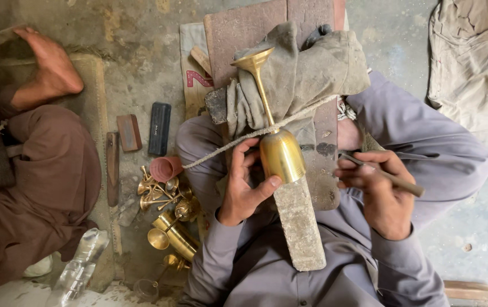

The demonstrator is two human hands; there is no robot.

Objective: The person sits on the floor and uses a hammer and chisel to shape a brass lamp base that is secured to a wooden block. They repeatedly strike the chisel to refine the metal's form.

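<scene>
Your left hand (244, 185) clasps the brass goblet's (278, 148) bowl on the stone block (301, 227), centre; your right hand (377, 190) pinches the graver (389, 177) just right; engraving underway; bring the tip steadily to the bowl.

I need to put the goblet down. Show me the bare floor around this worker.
Bare concrete lies right of the right hand, between the grey-clad knee and the folded cloth. Left of the left hand it is crowded: brass pieces, a pink cup, sharpening blocks.
</scene>
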